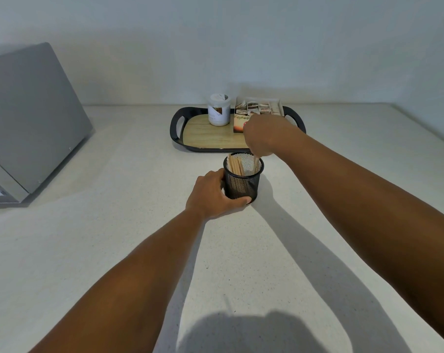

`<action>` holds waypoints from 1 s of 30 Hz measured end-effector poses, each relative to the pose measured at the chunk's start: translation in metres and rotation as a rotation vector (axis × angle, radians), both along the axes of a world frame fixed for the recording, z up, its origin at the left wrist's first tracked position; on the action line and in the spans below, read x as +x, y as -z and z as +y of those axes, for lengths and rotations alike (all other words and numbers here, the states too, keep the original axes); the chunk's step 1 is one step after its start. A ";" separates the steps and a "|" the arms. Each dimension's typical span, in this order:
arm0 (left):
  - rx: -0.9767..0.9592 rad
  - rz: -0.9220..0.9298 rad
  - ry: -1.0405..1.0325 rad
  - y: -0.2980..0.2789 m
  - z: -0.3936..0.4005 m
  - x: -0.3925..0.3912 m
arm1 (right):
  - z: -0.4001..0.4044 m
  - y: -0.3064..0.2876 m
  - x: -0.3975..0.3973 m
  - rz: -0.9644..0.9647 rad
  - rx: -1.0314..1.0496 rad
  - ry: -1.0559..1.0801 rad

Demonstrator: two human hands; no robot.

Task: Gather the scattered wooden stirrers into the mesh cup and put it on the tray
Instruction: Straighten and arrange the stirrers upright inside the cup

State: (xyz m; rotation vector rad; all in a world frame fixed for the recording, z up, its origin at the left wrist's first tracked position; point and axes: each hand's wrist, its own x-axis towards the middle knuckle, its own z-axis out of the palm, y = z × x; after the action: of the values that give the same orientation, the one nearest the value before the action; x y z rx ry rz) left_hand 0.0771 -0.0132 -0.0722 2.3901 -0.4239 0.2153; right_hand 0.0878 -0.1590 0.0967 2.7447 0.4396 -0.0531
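Note:
A black mesh cup (pixel 243 183) stands upright on the pale counter, just in front of the tray (pixel 205 140). Several wooden stirrers (pixel 234 165) lean inside it against its left wall. My left hand (pixel 212 196) wraps around the cup's left side and base. My right hand (pixel 260 137) hovers over the cup's right rim, fingers pinched on a stirrer (pixel 256 163) that dips into the cup. The tray is black-rimmed with a wood-look floor and two handles.
On the tray stand a white jar (pixel 218 110) and a box of sachets (pixel 259 108) at its back. A grey appliance (pixel 30 123) sits at the far left. A wall runs behind the counter.

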 end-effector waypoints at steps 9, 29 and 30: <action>-0.016 0.022 0.001 0.002 0.000 0.001 | 0.007 0.015 0.010 0.083 0.076 -0.065; -0.043 -0.008 0.021 0.002 0.001 0.001 | 0.001 0.045 0.002 -0.107 0.280 0.127; -0.042 -0.006 0.022 0.003 0.000 0.001 | 0.000 0.045 0.001 -0.120 0.290 0.138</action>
State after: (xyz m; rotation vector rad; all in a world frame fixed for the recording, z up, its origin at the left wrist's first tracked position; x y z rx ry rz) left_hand 0.0781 -0.0128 -0.0748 2.3427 -0.4444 0.2190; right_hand 0.0891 -0.1594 0.0517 3.0385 0.2395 0.1516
